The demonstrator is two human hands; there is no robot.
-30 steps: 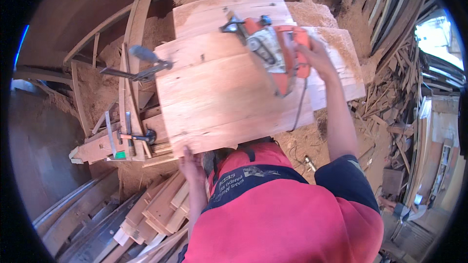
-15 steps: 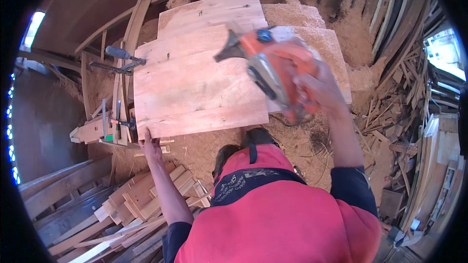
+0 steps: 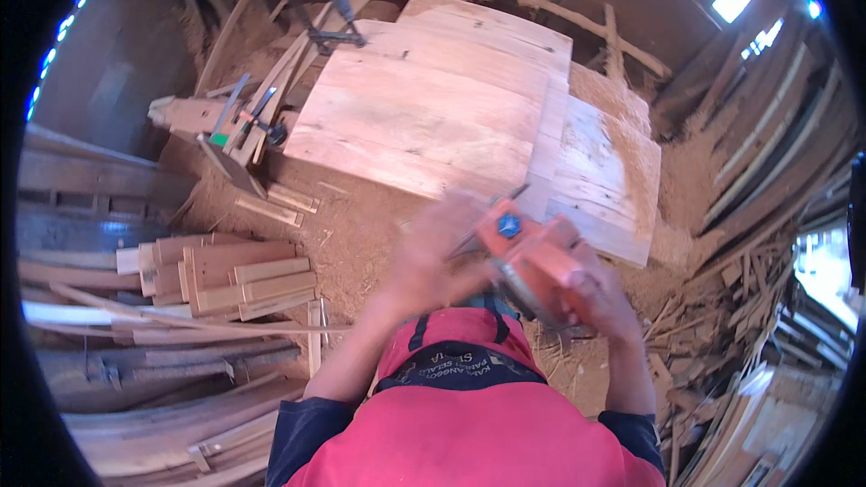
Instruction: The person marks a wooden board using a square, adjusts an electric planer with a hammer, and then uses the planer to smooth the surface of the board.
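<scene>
Both hands, left (image 3: 424, 261) and right (image 3: 600, 293), hold the orange saw (image 3: 528, 261), fingers wrapped round it, panel (image 3: 424, 108) at 12 o'clock. One bumped trigger could cut him.

Warm daylight — motion-blurred centre, fisheye-bent edges

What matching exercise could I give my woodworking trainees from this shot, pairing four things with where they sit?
Things:
1. orange power tool
2. wide board panel
3. stack of short wood blocks
4. clamp

Places:
A. at the panel's far left corner
B. on the sawdust floor, left of the person
C. held in both hands, close to the chest
D. lying flat beyond the hands

Pairs: 1-C, 2-D, 3-B, 4-A
</scene>
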